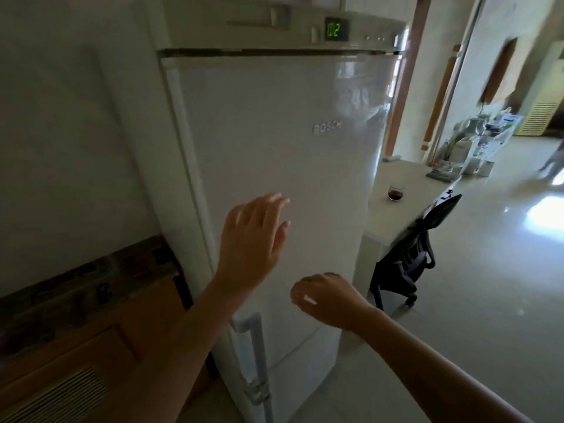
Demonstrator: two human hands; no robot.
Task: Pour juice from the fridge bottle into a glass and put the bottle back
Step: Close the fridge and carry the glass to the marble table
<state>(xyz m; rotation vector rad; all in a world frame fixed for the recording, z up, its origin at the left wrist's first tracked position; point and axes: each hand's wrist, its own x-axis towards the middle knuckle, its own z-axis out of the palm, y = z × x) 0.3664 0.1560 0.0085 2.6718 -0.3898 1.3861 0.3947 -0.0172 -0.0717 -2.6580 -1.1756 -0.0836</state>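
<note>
A tall white fridge (274,141) fills the middle of the head view with its door closed; its display reads 02. The door handle (254,355) shows low on the door's left edge. My left hand (250,239) is raised flat in front of the door with fingers apart, holding nothing. My right hand (326,297) hangs lower and to the right, fingers loosely curled, empty. A small glass (396,192) holding dark liquid stands on the white counter (396,221) to the right of the fridge. No bottle is in sight.
A black office chair (415,257) stands by the counter's end. A wooden cabinet (76,331) with a vent sits left of the fridge against the wall. Cluttered shelves (476,141) and a shiny floor (488,300) lie to the right.
</note>
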